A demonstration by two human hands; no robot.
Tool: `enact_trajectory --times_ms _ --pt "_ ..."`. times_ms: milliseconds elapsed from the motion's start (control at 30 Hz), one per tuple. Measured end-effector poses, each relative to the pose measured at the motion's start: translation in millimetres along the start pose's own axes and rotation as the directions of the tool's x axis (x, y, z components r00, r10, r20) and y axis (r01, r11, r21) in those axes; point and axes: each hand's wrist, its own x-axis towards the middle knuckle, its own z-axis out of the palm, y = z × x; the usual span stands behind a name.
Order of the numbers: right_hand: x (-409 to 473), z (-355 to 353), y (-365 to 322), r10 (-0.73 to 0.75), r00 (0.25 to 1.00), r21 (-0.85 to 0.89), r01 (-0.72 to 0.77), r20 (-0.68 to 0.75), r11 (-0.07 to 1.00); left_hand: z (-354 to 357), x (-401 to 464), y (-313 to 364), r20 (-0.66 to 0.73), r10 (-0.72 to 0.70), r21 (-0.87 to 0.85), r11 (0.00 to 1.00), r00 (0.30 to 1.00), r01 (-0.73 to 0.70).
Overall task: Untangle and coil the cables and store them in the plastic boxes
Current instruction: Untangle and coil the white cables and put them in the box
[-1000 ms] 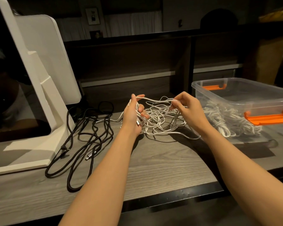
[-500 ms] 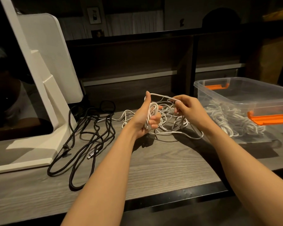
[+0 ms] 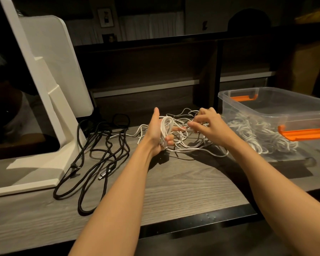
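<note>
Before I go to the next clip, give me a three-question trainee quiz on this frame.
1. True or false: the black cable lies on the desk, untouched.
2. Which hand has white cable looped around it?
3. The clear box holds: A) black cable B) white cable C) nothing

Key: 1 true. 2 the left hand; the right hand picks at the tangle. 3 B.
</note>
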Motion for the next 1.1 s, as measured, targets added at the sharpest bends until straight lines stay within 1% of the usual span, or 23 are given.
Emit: enact_trajectory --times_ms 67,167,267,367,433,500,567,633,700,800,933,1000,1033,1100 --pt "0 2 -3 0.0 0.997 -0.026 0.002 0.08 1.0 -7 4 -1 -0.027 -0.006 -0.091 0.996 1.0 0.003" --pt "1 2 -3 0.001 0.987 -0.083 0.013 0.163 0.996 -10 7 -4 -0.011 -0.042 -0.229 0.973 0.999 0.038" --pt "1 -2 -2 0.016 0.974 -0.04 -0.008 0.225 0.999 -7 7 -4 -0.028 -0.069 -0.31 0.949 0.997 0.057" --pt "-2 -5 -6 0.023 0.95 0.082 -0.052 0.313 0.995 -8 13 -6 -0.165 -0.093 -0.25 0.967 0.982 0.05" --pt "-2 -3 -13 -0.005 0.928 0.107 -0.038 0.373 0.994 -6 18 -8 -0.296 -0.05 -0.173 0.985 0.954 -0.002" --pt "-1 2 -17 -0.049 0.916 0.138 -0.006 0.398 0.99 -3 27 -12 -0.426 0.021 -0.075 0.995 0.904 -0.059" --pt "1 4 -20 -0.074 0.911 0.206 -0.012 0.405 0.978 0 34 -16 -0.508 0.042 0.004 0.999 0.861 -0.046" --pt "1 3 -22 -0.098 0.908 0.288 -0.026 0.408 0.957 1 35 -17 -0.542 0.034 0.056 0.998 0.84 -0.005" --pt "-1 1 -23 -0.12 0.906 0.357 -0.037 0.407 0.933 3 34 -18 -0.537 0.073 0.189 0.981 0.84 0.036" --pt "-3 1 -24 -0.144 0.911 0.441 -0.046 0.387 0.896 6 32 -20 -0.482 0.196 0.395 0.919 0.854 0.012" --pt "-4 0 -27 -0.105 0.953 0.529 -0.063 0.283 0.846 7 32 -25 -0.34 0.294 0.607 0.794 0.893 -0.03" --pt "-4 0 -23 -0.079 0.968 0.558 -0.07 0.238 0.827 11 27 -23 -0.248 0.337 0.686 0.723 0.908 -0.08" --pt "-3 0 -21 -0.074 0.971 0.576 -0.072 0.226 0.814 12 25 -22 -0.204 0.335 0.708 0.699 0.92 -0.098" --pt "-2 -1 -16 -0.076 0.974 0.617 -0.073 0.213 0.783 14 22 -20 -0.141 0.295 0.71 0.695 0.945 -0.111"
